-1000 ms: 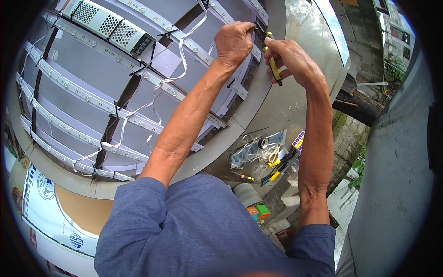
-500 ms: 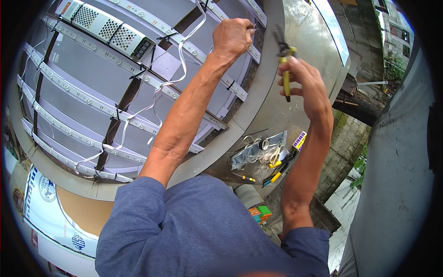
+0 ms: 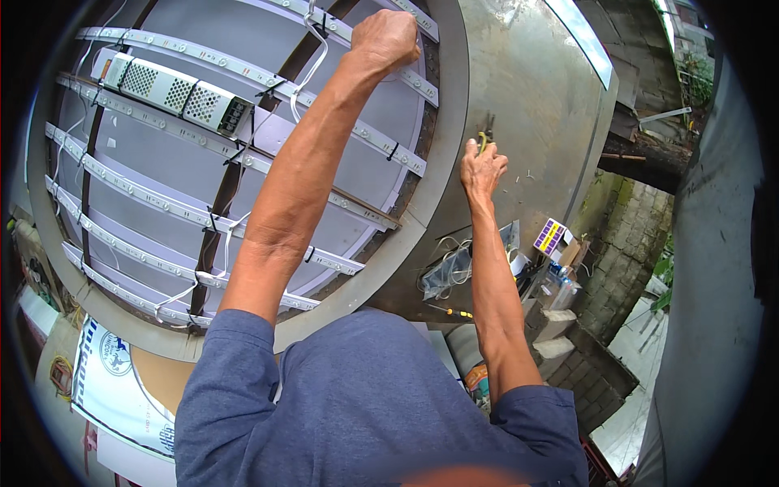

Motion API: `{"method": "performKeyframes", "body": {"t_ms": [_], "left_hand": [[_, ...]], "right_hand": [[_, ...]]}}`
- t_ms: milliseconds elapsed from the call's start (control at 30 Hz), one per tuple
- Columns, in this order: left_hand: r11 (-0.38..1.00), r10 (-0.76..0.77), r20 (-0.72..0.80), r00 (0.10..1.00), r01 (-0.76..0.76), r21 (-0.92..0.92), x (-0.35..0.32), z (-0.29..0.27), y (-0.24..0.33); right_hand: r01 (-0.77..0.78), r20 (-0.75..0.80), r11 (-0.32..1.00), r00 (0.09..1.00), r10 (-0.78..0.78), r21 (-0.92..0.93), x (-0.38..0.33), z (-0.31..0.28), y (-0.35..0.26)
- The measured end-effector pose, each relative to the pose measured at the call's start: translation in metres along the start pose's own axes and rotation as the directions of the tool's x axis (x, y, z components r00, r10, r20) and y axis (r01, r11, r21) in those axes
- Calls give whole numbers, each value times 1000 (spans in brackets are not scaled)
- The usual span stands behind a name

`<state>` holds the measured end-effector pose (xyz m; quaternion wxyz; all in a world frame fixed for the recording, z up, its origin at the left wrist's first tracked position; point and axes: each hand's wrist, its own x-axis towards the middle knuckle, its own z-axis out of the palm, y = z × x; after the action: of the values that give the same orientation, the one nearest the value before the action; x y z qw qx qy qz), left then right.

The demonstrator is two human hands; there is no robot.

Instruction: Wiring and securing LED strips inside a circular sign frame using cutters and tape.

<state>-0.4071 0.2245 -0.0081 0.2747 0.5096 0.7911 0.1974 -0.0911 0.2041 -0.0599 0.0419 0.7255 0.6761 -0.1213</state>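
Head: frame [image 3: 458,105] holds strips [image 3: 219,61]; right hand [image 3: 484,170], probably pliers [image 3: 488,135].

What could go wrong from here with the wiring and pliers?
The left forearm crosses over the LED strips and loose white cable in this view, so it might snag the cable. The pliers at the right hand could slip and scratch the metal surface beneath. The closed left hand hides whatever it may hold, which might drop.
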Motion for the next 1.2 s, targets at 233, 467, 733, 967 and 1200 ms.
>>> {"method": "performKeyframes", "body": {"t_ms": [233,467,733,967,1200], "left_hand": [[980,128,111,986,-143,138,15,-14,-13],[959,282,83,956,-278,-54,8,-12,-30],[935,329,23,944,-322,-148,5,-12,-28],[951,292,94,952,-279,-131,5,-18,-24],[981,194,-3,981,-194,-26,5,-6,-22]], "right_hand": [[259,-280,958,935,-216,126,0,-52,-43],[892,-408,438,360,-839,-113,14,-105,-163],[860,-179,366,321,-930,-356,37,-81,-183],[896,-214,400,360,-908,-190,37,-80,-183],[918,-199,380,354,-914,-113,35,-83,-179]]}}
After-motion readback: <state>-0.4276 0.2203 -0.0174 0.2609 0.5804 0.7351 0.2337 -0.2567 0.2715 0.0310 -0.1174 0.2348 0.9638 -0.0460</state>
